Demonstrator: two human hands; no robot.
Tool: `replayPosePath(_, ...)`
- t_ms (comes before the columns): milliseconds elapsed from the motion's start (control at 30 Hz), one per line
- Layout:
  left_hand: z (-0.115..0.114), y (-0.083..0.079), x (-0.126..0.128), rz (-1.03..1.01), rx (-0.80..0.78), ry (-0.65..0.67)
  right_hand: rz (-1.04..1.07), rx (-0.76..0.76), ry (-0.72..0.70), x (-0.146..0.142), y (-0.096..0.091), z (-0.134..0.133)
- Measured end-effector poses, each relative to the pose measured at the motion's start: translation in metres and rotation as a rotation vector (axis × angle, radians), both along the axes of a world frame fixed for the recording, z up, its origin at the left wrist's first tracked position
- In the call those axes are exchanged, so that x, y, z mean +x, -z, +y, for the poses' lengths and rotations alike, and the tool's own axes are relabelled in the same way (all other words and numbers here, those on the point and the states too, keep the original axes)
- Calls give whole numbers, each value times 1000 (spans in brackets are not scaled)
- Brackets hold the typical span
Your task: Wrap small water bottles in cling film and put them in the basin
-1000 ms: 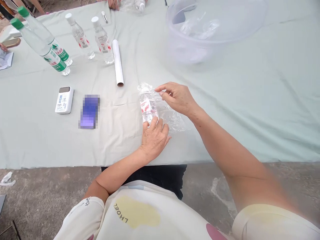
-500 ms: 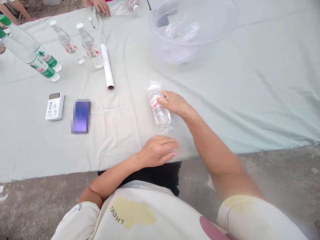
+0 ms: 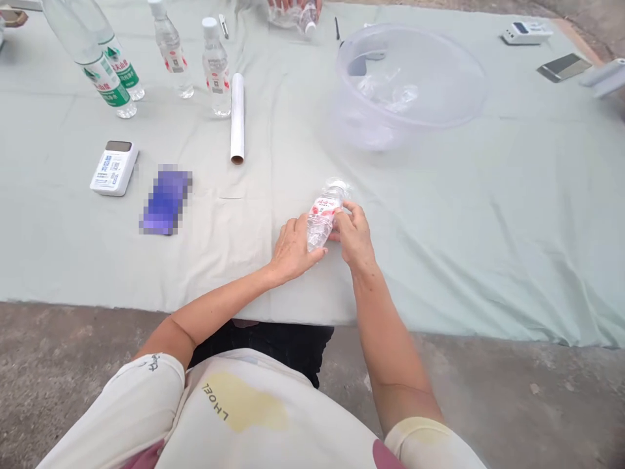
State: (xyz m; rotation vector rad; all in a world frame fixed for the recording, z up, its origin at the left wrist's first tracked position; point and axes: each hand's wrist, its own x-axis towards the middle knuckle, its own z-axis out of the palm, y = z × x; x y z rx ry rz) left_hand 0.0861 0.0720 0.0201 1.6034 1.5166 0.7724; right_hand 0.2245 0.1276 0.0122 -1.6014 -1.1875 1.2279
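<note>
A small clear water bottle (image 3: 322, 213) with a white cap and a red-and-white label lies tilted near the table's front, its cap pointing away from me. Crinkled clear film wraps around it. My left hand (image 3: 294, 251) closes on the bottle's lower end from the left, thumb along the near side. My right hand (image 3: 355, 236) grips the bottle from the right, thumb and fingers at its side below the cap. Left of them lies a white cling film roll (image 3: 237, 120) with its brown core end toward me.
A translucent basin (image 3: 410, 120) holding crumpled film stands behind the bottle. Upright bottles (image 3: 217, 71) stand at the back left. A white power bank (image 3: 114, 169) and a blurred purple object (image 3: 166, 200) lie left. Another person's hand (image 3: 286, 5) touches a bottle at the far edge.
My left hand has moved forward from the table's edge onto the bottle's lower end. My right hand has shifted its grip, and the bottle now tilts right. The camera view has turned right.
</note>
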Motion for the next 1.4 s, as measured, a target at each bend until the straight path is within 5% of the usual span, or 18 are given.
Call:
replayPosePath(200, 3, 0, -35, -289, 234, -56, 189, 164, 4, -12, 1, -6)
replayPosePath(300, 13, 0, -66, -526, 214, -75, 15, 283, 130, -15, -8, 5)
replayPosePath(433, 20, 9, -96, -821, 78, -149, -184, 641, 322, -21, -24, 21)
replayPosePath(500, 22, 13, -102, -945, 15, -171, -140, 709, 212, -30, -26, 27)
replayPosePath(633, 24, 17, -104, -1163, -46, -224, -21, 547, -129, -62, -24, 27)
replayPosePath(867, 27, 29, -92, -1484, -240, -192, 35, 736, -126, -123, -45, 22)
replayPosePath(1000, 28, 29, -92, -1453, -313, -174, -103, 669, -211, -138, -60, 71)
replayPosePath(1233, 34, 32, -95, -1404, -471, -193, -425, 748, -21, -152, -77, 215)
replayPosePath(1400, 39, 36, -98, -1410, -490, -152, -449, 585, -82, -156, -73, 266)
